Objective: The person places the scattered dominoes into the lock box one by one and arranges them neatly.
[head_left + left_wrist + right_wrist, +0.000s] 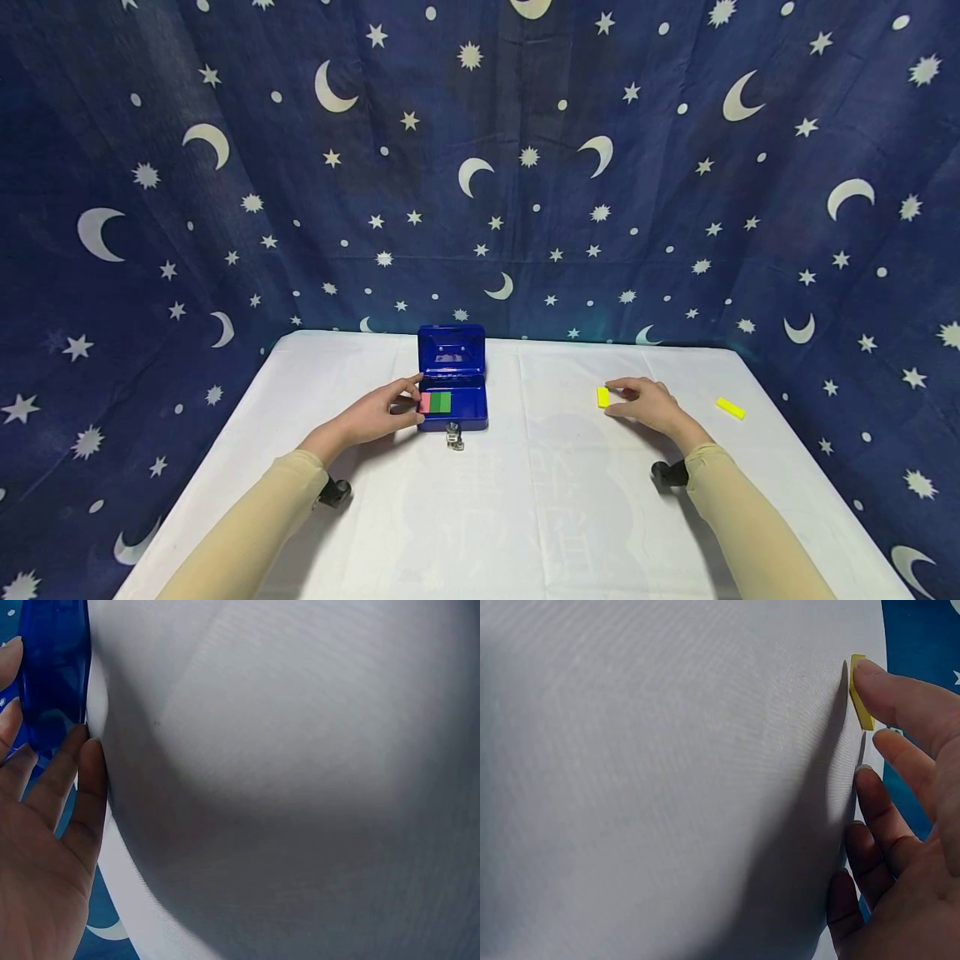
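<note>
Right grip (651, 404) pinches a yellow oblong block (603, 397) endwise. Left grip (375, 412) loosely touches a blue metal box (469, 406) (perhaps steadying it).

Right fingers (624, 383) pinch a yellow block (602, 397).

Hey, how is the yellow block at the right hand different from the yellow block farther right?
The pinched block is held by the right hand; the far-right block lies untouched. In the head view, the pinched block's visible part looks short and stubby, the far-right block longer and narrower. The pinched block runs roughly up and down the picture, while the far-right block slants. Both are yellow.
</note>
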Action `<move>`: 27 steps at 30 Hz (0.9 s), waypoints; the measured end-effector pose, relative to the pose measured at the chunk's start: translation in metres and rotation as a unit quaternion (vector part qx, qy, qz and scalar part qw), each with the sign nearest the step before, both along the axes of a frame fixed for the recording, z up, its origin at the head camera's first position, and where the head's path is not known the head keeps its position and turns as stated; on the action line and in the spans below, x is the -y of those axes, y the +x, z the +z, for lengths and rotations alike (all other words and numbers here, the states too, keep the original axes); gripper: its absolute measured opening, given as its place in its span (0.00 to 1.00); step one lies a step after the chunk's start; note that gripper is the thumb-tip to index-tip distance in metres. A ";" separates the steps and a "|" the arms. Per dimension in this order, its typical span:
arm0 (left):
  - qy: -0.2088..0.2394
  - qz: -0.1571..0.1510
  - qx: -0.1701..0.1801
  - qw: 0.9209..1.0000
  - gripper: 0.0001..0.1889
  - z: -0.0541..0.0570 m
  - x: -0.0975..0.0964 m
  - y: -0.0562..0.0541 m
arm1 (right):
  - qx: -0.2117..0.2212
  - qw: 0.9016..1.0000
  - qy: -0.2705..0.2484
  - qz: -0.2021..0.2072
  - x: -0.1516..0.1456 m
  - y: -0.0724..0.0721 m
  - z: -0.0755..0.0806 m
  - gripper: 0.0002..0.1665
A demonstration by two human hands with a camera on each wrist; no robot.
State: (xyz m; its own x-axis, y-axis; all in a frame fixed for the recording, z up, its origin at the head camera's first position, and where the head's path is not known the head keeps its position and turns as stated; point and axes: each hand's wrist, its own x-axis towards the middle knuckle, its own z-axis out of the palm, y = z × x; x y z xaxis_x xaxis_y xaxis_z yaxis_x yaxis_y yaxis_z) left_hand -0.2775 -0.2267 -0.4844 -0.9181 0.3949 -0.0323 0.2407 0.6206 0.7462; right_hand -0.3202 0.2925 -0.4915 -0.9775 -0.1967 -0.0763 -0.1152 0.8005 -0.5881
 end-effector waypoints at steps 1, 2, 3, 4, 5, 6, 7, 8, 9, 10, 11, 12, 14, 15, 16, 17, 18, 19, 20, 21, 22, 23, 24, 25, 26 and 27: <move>0.001 0.000 0.000 1.000 0.16 0.000 0.000 0.000 | 0.003 1.000 -0.001 -0.003 0.000 0.000 0.000 0.38; 0.001 0.000 0.000 1.000 0.16 0.000 0.000 0.000 | 0.006 1.000 -0.002 -0.004 0.001 0.000 0.000 0.38; 0.002 -0.001 0.000 1.000 0.16 0.000 0.000 0.000 | 0.009 1.000 -0.003 -0.006 0.001 0.000 0.000 0.38; 0.002 -0.001 0.000 1.000 0.16 -0.001 0.000 0.000 | 0.012 1.000 -0.004 -0.007 0.001 0.000 0.001 0.39; 0.001 0.000 0.000 1.000 0.16 -0.001 0.000 0.000 | 0.014 1.000 -0.005 -0.008 0.001 -0.001 0.001 0.39; 0.001 0.000 0.000 1.000 0.16 0.000 0.000 0.000 | 0.016 1.000 -0.006 -0.010 0.001 -0.001 0.001 0.39; 0.002 0.000 0.000 1.000 0.16 0.000 0.000 0.000 | 0.017 1.000 -0.006 -0.011 0.001 -0.001 0.000 0.38; 0.000 0.001 0.000 1.000 0.16 0.000 0.000 0.000 | 0.016 1.000 -0.005 -0.009 0.001 -0.001 0.000 0.38; 0.001 0.002 0.002 1.000 0.16 0.000 0.000 0.000 | 0.015 1.000 -0.003 -0.009 0.001 -0.001 0.000 0.38; 0.002 0.002 0.004 1.000 0.16 0.000 0.000 0.000 | 0.014 1.000 -0.002 -0.008 0.002 -0.001 0.000 0.38; 0.004 0.003 0.006 1.000 0.16 0.000 0.000 0.000 | 0.013 1.000 -0.001 -0.007 0.002 0.000 0.000 0.37; 0.004 0.003 0.007 1.000 0.15 0.000 0.000 0.000 | 0.012 1.000 0.000 -0.006 0.002 0.000 0.000 0.37; 0.006 0.003 0.010 1.000 0.15 0.000 0.000 0.000 | 0.009 1.000 0.001 -0.005 0.002 0.000 -0.001 0.36; 0.008 0.003 0.011 1.000 0.15 0.000 0.000 0.000 | 0.009 1.000 0.000 -0.005 0.002 0.000 -0.001 0.36; 0.008 0.003 0.011 1.000 0.15 0.000 0.000 0.000 | 0.008 1.000 0.000 -0.005 0.002 0.000 -0.002 0.35; 0.010 0.002 0.011 1.000 0.15 -0.001 0.000 0.000 | 0.007 1.000 0.000 -0.005 0.002 0.000 -0.002 0.35; 0.010 0.002 0.012 1.000 0.15 -0.001 0.000 0.000 | 0.006 1.000 0.000 -0.006 0.002 0.000 -0.002 0.35; 0.012 0.002 0.012 1.000 0.15 -0.001 0.000 0.000 | 0.005 1.000 -0.001 -0.006 0.002 0.000 -0.003 0.35; 0.013 0.002 0.013 1.000 0.15 -0.001 -0.001 0.000 | 0.003 1.000 -0.001 -0.006 0.002 0.000 -0.003 0.34; 0.013 0.002 0.013 1.000 0.15 -0.002 0.000 0.000 | 0.003 1.000 -0.002 -0.007 0.002 0.000 -0.003 0.34; 0.014 0.002 0.013 1.000 0.15 -0.002 0.000 0.000 | 0.002 1.000 -0.002 -0.007 0.002 0.000 -0.004 0.34; 0.014 0.003 0.013 1.000 0.16 -0.002 0.000 0.000 | 0.001 1.000 -0.002 -0.007 0.002 0.000 -0.004 0.34; 0.013 0.003 0.013 1.000 0.15 -0.002 0.000 0.000 | 0.000 1.000 -0.002 -0.008 0.002 0.000 -0.004 0.34; 0.014 0.002 0.012 1.000 0.16 -0.002 0.000 0.000 | -0.001 1.000 -0.002 -0.008 0.002 0.000 -0.004 0.34; 0.014 0.002 0.012 1.000 0.16 -0.002 0.000 -0.001 | -0.002 1.000 -0.002 -0.008 0.002 0.000 -0.004 0.34; 0.016 0.000 0.012 1.000 0.16 -0.002 0.000 -0.001 | -0.003 1.000 -0.002 -0.009 0.001 0.000 -0.005 0.34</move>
State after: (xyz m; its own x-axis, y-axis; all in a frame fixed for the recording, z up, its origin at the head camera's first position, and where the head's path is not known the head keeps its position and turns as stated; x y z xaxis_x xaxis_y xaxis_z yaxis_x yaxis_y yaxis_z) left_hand -0.2781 -0.2268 -0.4867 -0.9173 0.3959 -0.0425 0.2217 0.5966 0.7713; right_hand -0.3200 0.2911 -0.4962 -0.9813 -0.1796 -0.0689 -0.1049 0.8000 -0.5907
